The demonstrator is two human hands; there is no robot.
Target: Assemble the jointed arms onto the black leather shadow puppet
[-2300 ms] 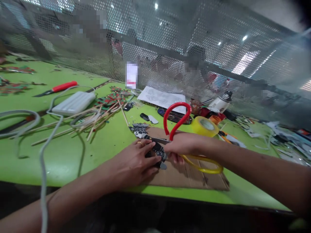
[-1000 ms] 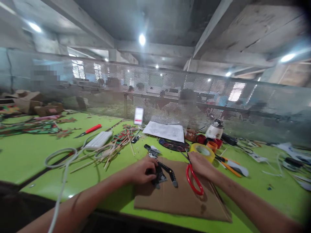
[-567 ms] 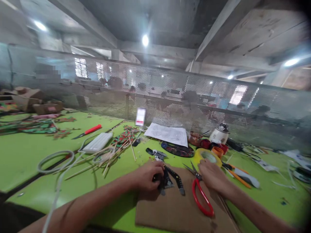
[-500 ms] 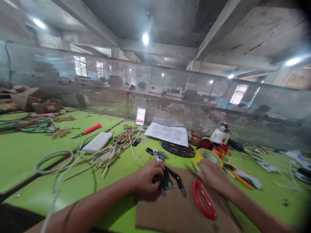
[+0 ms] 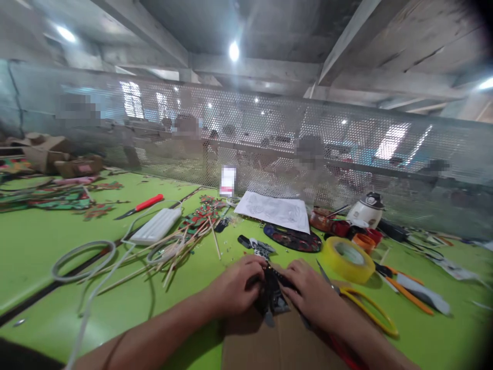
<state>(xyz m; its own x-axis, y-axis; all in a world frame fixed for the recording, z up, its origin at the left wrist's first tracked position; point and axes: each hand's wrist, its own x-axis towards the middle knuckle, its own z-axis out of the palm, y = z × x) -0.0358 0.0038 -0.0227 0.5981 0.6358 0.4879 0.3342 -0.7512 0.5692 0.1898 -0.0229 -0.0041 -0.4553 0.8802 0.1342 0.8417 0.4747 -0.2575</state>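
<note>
My left hand (image 5: 239, 282) is closed around the left side of a black and grey flat cut-out piece (image 5: 276, 298) with a gold-studded strip. My right hand (image 5: 314, 290) has its fingers closed on the studded strip at the piece's right side. The fingertips partly hide the piece, which is over a sheet of brown cardboard (image 5: 256, 341). Just beyond the hands lies a grey-and-white patterned piece (image 5: 260, 247). Scissors with yellow handles (image 5: 372, 311) lie right of my right hand. Red-handled scissors (image 5: 342, 354) are mostly hidden under my right forearm.
Clear yellow tape (image 5: 348, 259) and orange-handled pliers (image 5: 410, 293) lie at the right. Behind are a paint palette (image 5: 292, 238), a paper sheet (image 5: 273, 210) and paint jars (image 5: 362, 241). Leftward lie wooden sticks (image 5: 181, 257), a white power strip (image 5: 156, 226) and a red-handled knife (image 5: 140, 205).
My right hand has moved left from beside the tape onto the black piece. The yellow-handled scissors now show, and my forearm covers most of the red-handled pair. My view has shifted slightly.
</note>
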